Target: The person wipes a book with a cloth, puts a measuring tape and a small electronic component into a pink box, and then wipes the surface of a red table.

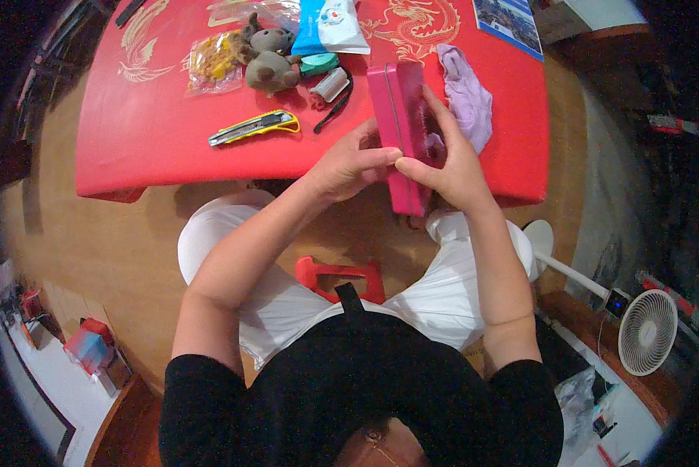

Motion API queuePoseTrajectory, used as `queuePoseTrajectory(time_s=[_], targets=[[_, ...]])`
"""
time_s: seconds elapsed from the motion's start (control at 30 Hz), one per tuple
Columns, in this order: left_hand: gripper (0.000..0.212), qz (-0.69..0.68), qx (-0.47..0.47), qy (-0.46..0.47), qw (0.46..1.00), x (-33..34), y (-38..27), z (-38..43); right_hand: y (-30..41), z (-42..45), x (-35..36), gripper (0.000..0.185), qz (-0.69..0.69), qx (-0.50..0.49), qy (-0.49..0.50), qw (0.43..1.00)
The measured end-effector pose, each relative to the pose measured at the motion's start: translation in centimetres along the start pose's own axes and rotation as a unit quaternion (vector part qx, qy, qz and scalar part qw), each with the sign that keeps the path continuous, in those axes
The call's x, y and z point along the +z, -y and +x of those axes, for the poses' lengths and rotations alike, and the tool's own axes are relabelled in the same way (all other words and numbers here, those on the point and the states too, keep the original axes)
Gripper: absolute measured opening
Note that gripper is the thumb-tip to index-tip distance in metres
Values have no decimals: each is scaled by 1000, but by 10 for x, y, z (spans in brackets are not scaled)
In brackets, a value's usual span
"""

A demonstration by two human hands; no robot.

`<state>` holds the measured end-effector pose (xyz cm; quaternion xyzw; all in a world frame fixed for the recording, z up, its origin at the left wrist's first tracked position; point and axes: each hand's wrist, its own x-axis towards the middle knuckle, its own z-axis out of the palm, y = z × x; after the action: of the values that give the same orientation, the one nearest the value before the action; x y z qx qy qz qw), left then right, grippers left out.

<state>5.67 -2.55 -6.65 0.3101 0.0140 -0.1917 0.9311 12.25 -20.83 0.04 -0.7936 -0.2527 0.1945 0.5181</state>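
Observation:
A pink rectangular case [391, 111] with a dark seam along its narrow side stands on edge between my hands, over the table's near edge. My left hand [358, 160] grips it from the left, thumb on the seam side. My right hand [451, 157] holds it from the right, fingers spread along the broad face and thumb tip close to the left thumb. Most of the left fingers are hidden behind the case. A lilac cloth [469, 99] lies just beyond my right hand. The yellow utility knife [254, 127] rests left of my left hand.
On the red table [150, 134] lie a grey plush toy [271, 70], a clear snack bag [214, 61], a blue-and-white packet [332, 29], a teal item [319, 63], a strapped whitish object [330, 86] and a printed sheet [510, 23]. A red stool [340, 270] shows between my legs; a white fan [647, 333] stands right.

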Motion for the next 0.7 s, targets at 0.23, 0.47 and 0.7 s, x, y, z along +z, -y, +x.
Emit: queuePoseTrajectory(time_s=[0.23, 0.47, 0.7], targets=[[78, -64, -20, 17, 998, -15, 2, 0, 6, 0, -7, 104, 117, 66, -19, 991], [80, -99, -29, 40, 994, -23, -1, -7, 20, -3, -15, 89, 206, 100, -15, 973], [79, -188, -57, 41, 980, -38, 4, -6, 18, -6, -26, 86, 293, 168, -51, 940]])
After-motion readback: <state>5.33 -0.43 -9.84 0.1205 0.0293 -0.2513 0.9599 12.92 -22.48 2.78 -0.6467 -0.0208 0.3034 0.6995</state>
